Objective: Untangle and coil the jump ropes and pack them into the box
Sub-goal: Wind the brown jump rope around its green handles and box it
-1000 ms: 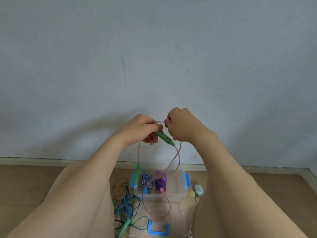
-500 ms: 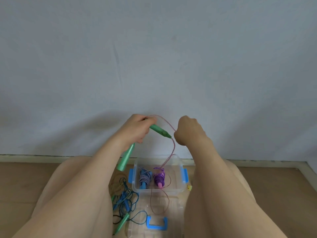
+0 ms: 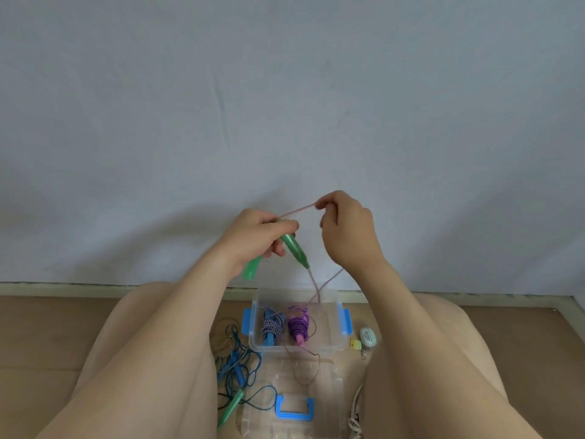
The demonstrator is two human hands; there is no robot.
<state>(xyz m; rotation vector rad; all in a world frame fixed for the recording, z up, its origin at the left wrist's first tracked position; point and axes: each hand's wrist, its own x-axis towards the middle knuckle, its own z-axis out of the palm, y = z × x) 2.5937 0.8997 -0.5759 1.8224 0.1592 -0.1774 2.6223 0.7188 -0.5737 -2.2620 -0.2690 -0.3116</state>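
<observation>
**Desk:** Progress on the pack-out?

**Operator:** On my feed, two ropes are finished. A blue-and-white braided coil [image 3: 271, 324] and a purple coil [image 3: 298, 324] stand side by side in the left half of the box [image 3: 330, 349], which sits open on the floor between the person's knees. A third rope, the pink cord [image 3: 297, 211], is in hand and not yet coiled. Its slack drops into the box and spills over the front wall onto the lid [image 3: 262, 423]. A fourth, the teal rope [image 3: 253, 364], lies tangled on the floor left of the box. I judge the job about half done, with the lid not fitted.

**Desk:** Hands?

**Operator:** The left hand [image 3: 258, 238] is wrapped round both green handles [image 3: 294, 250], one pointing down-right and the other down-left. The right hand [image 3: 348, 232] pinches the pink cord at its fingertips, just above and right of the left hand. A short span runs taut between them.

**Desk:** Materials?

**Operator:** The box and lid are clear rigid plastic with blue latches [image 3: 347, 321] and a blue carry handle [image 3: 294, 410]. The green handles are tapered and glossy. The pink cord is thin, smooth and limp; I would guess vinyl. The braided coil is thicker and woven. The teal rope is thin cord. A small white item [image 3: 368, 335] lies right of the box; I cannot identify it.
</observation>
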